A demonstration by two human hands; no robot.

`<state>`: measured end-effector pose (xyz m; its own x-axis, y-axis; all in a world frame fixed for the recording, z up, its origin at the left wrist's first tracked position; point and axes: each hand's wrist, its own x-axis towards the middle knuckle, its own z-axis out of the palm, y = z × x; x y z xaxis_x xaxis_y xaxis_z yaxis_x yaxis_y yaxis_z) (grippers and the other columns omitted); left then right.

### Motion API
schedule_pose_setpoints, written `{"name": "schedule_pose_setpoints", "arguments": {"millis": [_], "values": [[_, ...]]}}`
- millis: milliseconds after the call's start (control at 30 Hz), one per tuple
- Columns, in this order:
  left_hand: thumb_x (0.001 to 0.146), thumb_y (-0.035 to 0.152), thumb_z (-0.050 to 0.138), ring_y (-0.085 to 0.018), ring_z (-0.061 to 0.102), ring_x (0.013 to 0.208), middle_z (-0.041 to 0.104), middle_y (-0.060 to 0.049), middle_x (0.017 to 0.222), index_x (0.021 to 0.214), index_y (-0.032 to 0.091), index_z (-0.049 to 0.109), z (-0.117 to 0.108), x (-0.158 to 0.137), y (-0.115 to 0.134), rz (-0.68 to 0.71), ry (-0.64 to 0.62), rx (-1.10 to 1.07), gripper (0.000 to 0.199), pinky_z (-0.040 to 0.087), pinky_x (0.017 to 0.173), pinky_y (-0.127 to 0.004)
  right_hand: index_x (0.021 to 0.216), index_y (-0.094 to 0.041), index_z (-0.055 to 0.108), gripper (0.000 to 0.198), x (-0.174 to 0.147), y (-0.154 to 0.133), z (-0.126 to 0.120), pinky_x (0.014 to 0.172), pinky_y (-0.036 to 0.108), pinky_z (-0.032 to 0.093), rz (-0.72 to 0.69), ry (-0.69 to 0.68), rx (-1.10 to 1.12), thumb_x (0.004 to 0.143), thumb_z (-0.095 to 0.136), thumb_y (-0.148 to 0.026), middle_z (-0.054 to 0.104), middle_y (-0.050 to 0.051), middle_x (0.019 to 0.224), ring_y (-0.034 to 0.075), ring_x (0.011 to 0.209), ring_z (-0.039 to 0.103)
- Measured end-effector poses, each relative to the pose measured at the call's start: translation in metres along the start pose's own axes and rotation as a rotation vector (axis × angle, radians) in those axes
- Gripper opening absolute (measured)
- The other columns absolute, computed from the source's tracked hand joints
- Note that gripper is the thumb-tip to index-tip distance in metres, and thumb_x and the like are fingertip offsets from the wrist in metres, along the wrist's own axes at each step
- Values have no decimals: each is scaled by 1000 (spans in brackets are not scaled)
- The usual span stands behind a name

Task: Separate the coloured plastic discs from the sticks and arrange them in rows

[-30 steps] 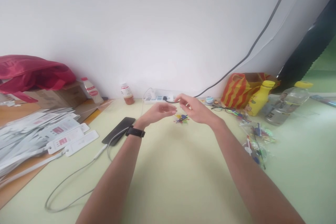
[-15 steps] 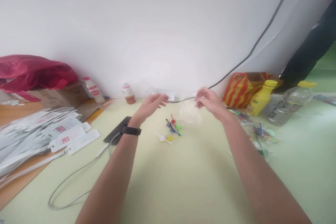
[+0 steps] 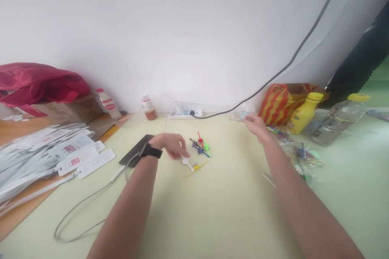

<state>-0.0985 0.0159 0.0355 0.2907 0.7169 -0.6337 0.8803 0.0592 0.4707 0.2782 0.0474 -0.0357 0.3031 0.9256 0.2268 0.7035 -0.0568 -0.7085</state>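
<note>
My left hand [image 3: 172, 145], with a black band on its wrist, reaches down to the table. Its bent fingers meet at the round end of a small white plastic piece [image 3: 186, 162]. Beside that lies a yellow piece [image 3: 198, 166], blurred. Just behind them sits a small cluster: a red piece [image 3: 200, 141], a green piece [image 3: 207, 147] and dark blue pieces [image 3: 200, 151]. Farther back on the right, my right hand [image 3: 257, 126] has its fingers closed at the edge of a clear plastic bag [image 3: 240, 116], which is hard to make out.
A power strip [image 3: 185, 114] with a black cable lies along the wall. Bagged colourful pieces [image 3: 305, 158], bottles [image 3: 305, 113] and a striped bag [image 3: 273, 103] stand right. On the left are a phone [image 3: 133, 151] on a cable, white tags [image 3: 73, 153] and a small bottle [image 3: 148, 108].
My left hand has come down and toward me onto the white piece. My right hand has moved right with the clear bag, away from the cluster. The yellow piece has shifted slightly.
</note>
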Motion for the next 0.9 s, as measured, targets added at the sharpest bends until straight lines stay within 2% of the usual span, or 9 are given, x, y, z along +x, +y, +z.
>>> {"name": "schedule_pose_setpoints", "arguments": {"millis": [100,167,300,367,433,533,633,767,900], "values": [[50,36,95,-27,78,79,81,-5,79,80,22,75,3,3,2,39,-58,-33,38,63,76,-34,113,-15,76,32,-8,-20,15,93,33,55,-120,-169,133,94,60,-35,76,12,116,22,102,72],[53,31,93,-25,77,76,81,-3,80,85,22,76,0,3,1,107,-49,-12,37,63,74,-32,112,-17,76,28,-22,-39,31,90,34,56,-253,-334,211,93,63,-33,77,11,114,21,97,71],[59,33,90,-23,77,76,81,-3,85,91,22,77,-9,-1,-8,232,43,-61,36,63,73,-30,133,-24,69,41,-62,-75,68,106,39,51,-475,-516,248,95,65,-36,68,11,137,23,123,64],[60,34,90,-24,78,79,81,-4,85,91,23,77,-13,-5,-12,250,92,-104,35,63,74,-31,134,-27,69,40,-78,-86,80,113,41,45,-575,-570,211,95,65,-37,65,9,141,25,132,59],[63,36,90,-24,79,80,81,-4,84,93,23,77,-17,-9,-15,257,129,-130,35,63,76,-31,126,-27,73,33,-85,-91,81,110,39,47,-625,-641,171,95,66,-35,66,9,136,24,126,62],[64,40,90,-25,79,79,81,-5,84,95,23,76,-20,-16,-17,281,193,-195,38,64,77,-33,98,-23,78,13,-84,-95,68,94,34,52,-636,-725,98,88,70,-26,70,8,121,22,107,68],[64,44,92,-26,80,82,82,-7,86,99,21,76,-21,-21,-15,304,251,-282,45,64,80,-35,82,-22,77,7,-82,-104,51,89,33,51,-651,-722,74,85,72,-26,71,8,111,23,106,66],[62,45,95,-29,80,87,82,-10,87,103,19,77,-21,-25,-8,332,285,-342,52,64,84,-40,101,-21,75,21,-95,-126,49,87,33,50,-571,-581,215,92,68,-39,72,7,110,21,103,64],[63,44,95,-28,79,85,81,-10,86,100,18,77,-19,-28,3,371,306,-347,48,64,82,-40,103,-21,69,24,-110,-143,64,71,29,49,-462,-644,371,92,67,-42,73,3,95,16,80,64]]}}
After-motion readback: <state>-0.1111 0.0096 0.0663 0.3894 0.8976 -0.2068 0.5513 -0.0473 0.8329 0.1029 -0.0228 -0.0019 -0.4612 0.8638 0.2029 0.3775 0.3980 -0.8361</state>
